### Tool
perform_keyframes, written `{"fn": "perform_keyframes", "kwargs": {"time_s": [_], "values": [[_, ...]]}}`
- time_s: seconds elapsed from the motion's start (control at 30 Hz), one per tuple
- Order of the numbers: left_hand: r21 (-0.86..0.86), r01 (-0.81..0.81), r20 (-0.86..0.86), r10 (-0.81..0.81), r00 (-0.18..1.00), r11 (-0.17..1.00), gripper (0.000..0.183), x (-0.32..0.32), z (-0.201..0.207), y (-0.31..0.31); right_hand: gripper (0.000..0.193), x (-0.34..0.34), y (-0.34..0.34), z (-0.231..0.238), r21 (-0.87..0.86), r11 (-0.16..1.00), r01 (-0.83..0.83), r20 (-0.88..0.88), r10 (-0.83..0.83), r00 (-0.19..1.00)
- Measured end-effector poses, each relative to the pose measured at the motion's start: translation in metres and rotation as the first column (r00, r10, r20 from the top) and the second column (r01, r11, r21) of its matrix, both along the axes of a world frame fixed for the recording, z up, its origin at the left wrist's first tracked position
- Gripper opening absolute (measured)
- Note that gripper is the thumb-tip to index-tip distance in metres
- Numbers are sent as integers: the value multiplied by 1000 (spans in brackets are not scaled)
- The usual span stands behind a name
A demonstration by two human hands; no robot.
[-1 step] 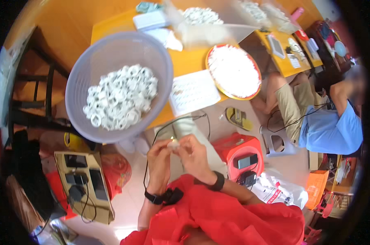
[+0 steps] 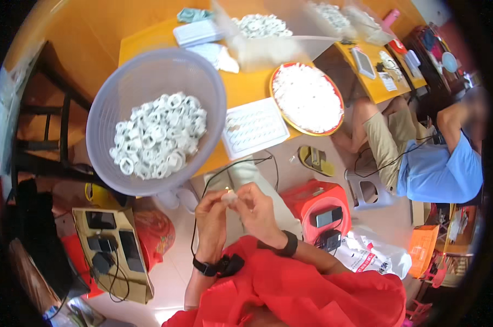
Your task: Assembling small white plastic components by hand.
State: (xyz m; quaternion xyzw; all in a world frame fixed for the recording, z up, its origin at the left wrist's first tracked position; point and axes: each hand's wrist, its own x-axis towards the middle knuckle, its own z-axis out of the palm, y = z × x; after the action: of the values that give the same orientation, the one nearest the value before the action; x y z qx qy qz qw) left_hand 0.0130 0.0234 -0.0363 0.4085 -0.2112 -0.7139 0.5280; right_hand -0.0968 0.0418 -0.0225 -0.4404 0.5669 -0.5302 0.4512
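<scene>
Between my fingertips, over my lap, is a small white plastic piece (image 2: 229, 197) with a tiny yellowish tip at its top. My left hand (image 2: 211, 218) pinches it from the left, and my right hand (image 2: 256, 213) grips it from the right. The fingers hide most of its shape. Beyond the left hand stands a large grey-purple basket (image 2: 148, 71) holding many white ring-shaped parts (image 2: 159, 136). A round red-and-yellow rimmed tray (image 2: 341, 103) heaped with small white pieces (image 2: 306, 98) lies farther right. Between them is a flat white sheet or board (image 2: 256, 128) with rows of small marks.
The wooden table (image 2: 249, 87) also bears a clear bin (image 2: 276, 49) with white parts. A red stool (image 2: 311, 201) carries black devices at my right; a cardboard box (image 2: 113, 256) with devices and cables is at left. Another person (image 2: 434, 174) sits at far right.
The view has tilted a little, so the table things sit slightly lower. The white piece shows more clearly between my fingers, and both hands keep their pinch.
</scene>
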Motion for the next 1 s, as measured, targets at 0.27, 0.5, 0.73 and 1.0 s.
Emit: {"fn": "perform_keyframes", "kwargs": {"time_s": [0.27, 0.5, 0.73, 1.0], "values": [[34, 8, -179, -2, 984, 999, 20, 3, -12, 0, 10, 1, 3, 0, -38, 999, 28, -88, -31, 996], [-11, 63, -178, -64, 982, 998, 22, -3, 17, -13, 11, -2, -10, 15, -52, 996, 76, 66, -72, 995], [-23, 49, -194, -53, 980, 999, 21, 4, 12, -6, 12, 4, -4, 7, -103, 994, 40, -39, -45, 998], [-43, 109, -164, -115, 980, 993, 26, 0, 7, -8, 11, -5, -6, 9, -92, 996, 1, -119, -12, 993]]}}
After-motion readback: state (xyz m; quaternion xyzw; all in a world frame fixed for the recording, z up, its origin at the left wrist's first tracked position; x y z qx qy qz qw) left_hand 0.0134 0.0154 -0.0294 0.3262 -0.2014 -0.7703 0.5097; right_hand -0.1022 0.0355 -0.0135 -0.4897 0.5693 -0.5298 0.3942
